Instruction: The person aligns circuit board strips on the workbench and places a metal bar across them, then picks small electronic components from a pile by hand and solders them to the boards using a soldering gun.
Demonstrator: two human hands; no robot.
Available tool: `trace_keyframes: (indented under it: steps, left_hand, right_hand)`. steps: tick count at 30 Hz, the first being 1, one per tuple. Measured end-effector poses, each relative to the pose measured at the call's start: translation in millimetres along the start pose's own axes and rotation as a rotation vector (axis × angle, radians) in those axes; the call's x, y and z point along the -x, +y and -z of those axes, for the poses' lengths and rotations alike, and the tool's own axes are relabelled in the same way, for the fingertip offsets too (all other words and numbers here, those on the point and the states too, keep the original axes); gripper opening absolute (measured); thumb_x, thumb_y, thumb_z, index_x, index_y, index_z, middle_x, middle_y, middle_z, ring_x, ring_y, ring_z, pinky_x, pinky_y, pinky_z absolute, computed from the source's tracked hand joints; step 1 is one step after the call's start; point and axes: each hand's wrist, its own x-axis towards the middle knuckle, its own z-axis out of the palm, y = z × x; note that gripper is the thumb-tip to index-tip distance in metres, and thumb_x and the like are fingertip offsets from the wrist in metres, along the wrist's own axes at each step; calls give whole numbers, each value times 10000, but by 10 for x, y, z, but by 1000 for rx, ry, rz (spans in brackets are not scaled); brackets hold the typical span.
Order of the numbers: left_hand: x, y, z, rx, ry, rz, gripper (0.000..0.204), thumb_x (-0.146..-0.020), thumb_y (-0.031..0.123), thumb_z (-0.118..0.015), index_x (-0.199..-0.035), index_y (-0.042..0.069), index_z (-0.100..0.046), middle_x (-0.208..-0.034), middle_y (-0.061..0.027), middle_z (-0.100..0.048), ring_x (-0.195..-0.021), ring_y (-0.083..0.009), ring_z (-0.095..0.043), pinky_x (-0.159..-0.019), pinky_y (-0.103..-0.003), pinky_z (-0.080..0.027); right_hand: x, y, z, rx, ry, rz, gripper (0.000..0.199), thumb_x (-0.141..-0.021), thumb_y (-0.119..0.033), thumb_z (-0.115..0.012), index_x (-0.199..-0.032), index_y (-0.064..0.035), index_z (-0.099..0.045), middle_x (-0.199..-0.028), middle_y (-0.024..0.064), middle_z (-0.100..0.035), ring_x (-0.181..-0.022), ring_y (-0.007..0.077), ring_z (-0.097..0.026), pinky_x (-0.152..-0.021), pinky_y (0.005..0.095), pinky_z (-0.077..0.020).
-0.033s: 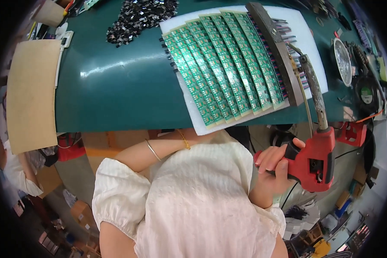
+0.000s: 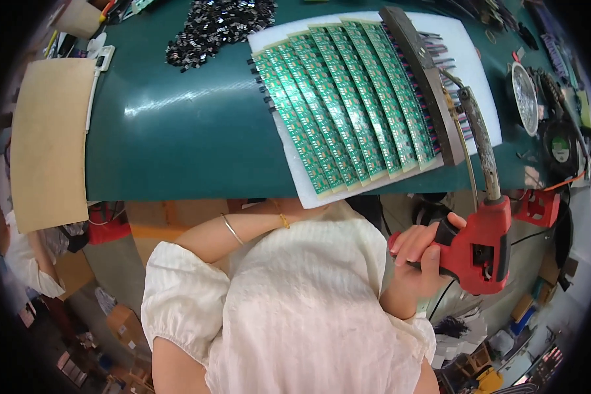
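Right hand: the right hand (image 2: 421,253) is wrapping its fingers closed around the grip of a red soldering gun (image 2: 481,246), just off the bench's near edge toward its right end.
Soldering gun: its long dark barrel (image 2: 482,141) is pointing up over the bench, the tip lying near the right edge of the white foam sheet (image 2: 469,56), beside a dark bar (image 2: 421,85) resting across the boards.
Left hand: the left forearm, wearing a thin bangle (image 2: 232,228) and a gold bracelet (image 2: 282,220), is reaching up under the near edge of the foam sheet; the hand itself is hidden, so I cannot tell how open it is or whether it is gripping anything.
Boards: green circuit-board strips (image 2: 345,98) are lying fanned in overlapping rows on the foam sheet, which is overhanging the near edge of the green bench mat (image 2: 177,131).
Step in hand: judging from this, the person is bringing the tool to the row of boards while steadying the sheet.
Next move: it is calling for lowering the tip precisely onto the pins along the boards' right side without shifting the strips.
Elsewhere: a heap of small black parts (image 2: 210,26) is sitting at the far edge; a tan board (image 2: 49,141) is lying at the left end.
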Motion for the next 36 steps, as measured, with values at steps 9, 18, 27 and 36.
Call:
trace_keyframes:
  steps: [9, 18, 27, 36]
  left_hand:
    - [261, 989, 1145, 489, -28, -258, 185, -762, 84, -694, -930, 32, -640, -848, -104, -639, -679, -252, -621, -559, -333, -492]
    - [-72, 971, 1627, 323, 481, -245, 238, -669, -16, -755, -896, -15, -681, -774, -86, -640, -639, -202, -638, -528, -280, -503]
    - [-81, 952, 1519, 179, 492, -402, 274, -654, -76, -712, -921, -37, -663, -805, -115, -641, -640, -224, -636, -545, -298, -517]
    - [-56, 967, 1556, 735, 203, -178, 180, -753, -76, -672, -919, -8, -674, -863, -103, -603, -753, -185, -602, -631, -267, -486]
  right_hand:
    - [-25, 9, -137, 128, -75, -41, 486, -892, -118, -602, -1283, 2, -340, -606, 60, -492, -457, 145, -458, -466, 289, -419]
    - [-205, -134, -331, 469, -431, -204, 563, -879, -31, -589, -1361, -52, -298, -764, 125, -606, -557, 130, -525, -557, 260, -463]
    - [-249, -21, -475, 389, -388, -173, 597, -880, -53, -617, -1378, -11, -291, -759, 119, -604, -561, 123, -521, -551, 251, -460]
    - [-267, -78, -447, 430, -487, -186, 657, -872, -133, -677, -1377, -9, -275, -743, 97, -594, -551, 114, -534, -547, 241, -458]
